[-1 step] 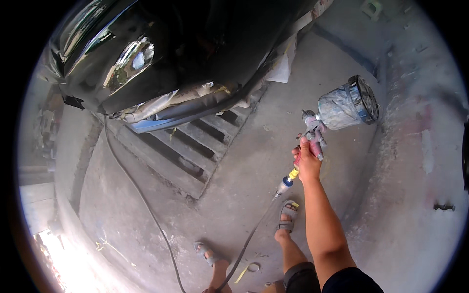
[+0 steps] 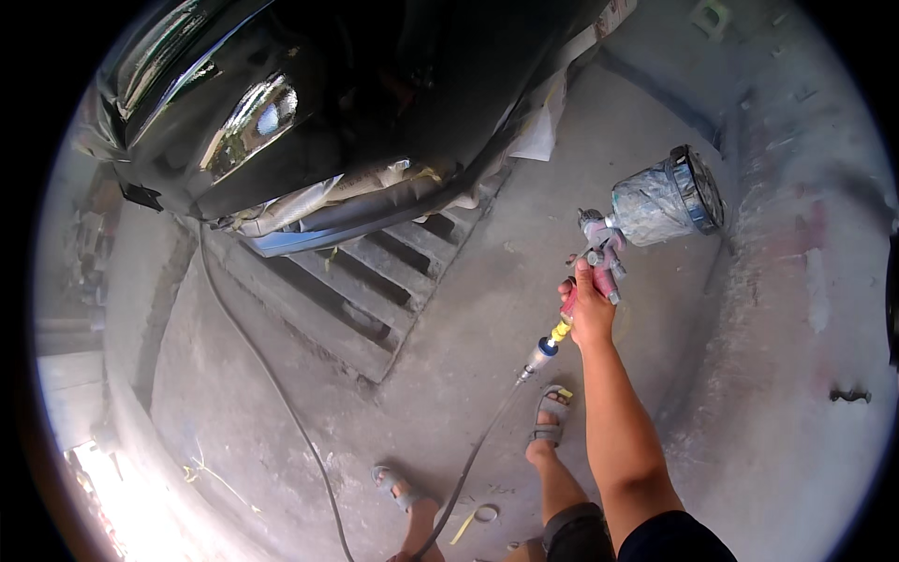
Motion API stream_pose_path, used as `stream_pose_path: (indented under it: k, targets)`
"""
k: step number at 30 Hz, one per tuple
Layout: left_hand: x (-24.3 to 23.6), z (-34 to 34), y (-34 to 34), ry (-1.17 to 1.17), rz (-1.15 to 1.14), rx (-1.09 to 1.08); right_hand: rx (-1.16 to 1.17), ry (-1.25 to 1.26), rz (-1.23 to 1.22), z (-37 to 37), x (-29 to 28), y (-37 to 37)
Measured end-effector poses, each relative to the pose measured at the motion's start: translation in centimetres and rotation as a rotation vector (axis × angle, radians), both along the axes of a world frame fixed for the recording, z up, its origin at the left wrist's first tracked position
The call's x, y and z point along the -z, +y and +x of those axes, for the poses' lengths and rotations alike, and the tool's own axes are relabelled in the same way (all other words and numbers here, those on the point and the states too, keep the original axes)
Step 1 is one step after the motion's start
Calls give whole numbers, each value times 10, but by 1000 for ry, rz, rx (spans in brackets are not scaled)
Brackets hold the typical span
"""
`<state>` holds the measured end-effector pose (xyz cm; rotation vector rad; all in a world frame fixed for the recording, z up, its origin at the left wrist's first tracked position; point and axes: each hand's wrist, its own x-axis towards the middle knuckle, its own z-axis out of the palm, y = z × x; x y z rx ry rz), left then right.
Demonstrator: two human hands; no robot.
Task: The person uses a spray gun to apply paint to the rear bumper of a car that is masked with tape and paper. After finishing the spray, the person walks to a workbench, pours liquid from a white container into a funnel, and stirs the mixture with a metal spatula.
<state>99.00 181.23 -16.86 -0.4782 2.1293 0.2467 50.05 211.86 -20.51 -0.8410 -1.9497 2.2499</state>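
Note:
My right hand (image 2: 591, 304) is closed around the red handle of a spray gun (image 2: 599, 253). A paint-smeared cup (image 2: 655, 199) with a dark rim sits on the gun, tilted toward the right. Below the grip, a yellow fitting and a clear-and-blue coupling (image 2: 541, 354) join it to a dark air hose (image 2: 475, 458), which runs down past my feet. At the upper left stands a glossy black car body (image 2: 375, 103), its lower edge lined with silvery and dark masking material (image 2: 346, 201). The gun is apart from the car. My left hand cannot be made out.
A slotted drain grate (image 2: 375, 281) lies in the concrete floor beside the car. Another stretch of hose (image 2: 272, 375) crosses the floor at left. A tape roll (image 2: 485, 513) lies near my sandalled feet (image 2: 550, 417). A paint-stained wall (image 2: 796, 281) rises at right.

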Motion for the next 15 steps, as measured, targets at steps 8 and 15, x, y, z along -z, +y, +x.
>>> stream_pose_path:
  k: [8, 15]
  targets:
    - [-33, 38, -75, 28, -64, 347, -290, 125, -392, 85, -45, -55]
    - [-75, -13, -109, 175, 17, 109, -215, 62, -355, 75, -37, -49]
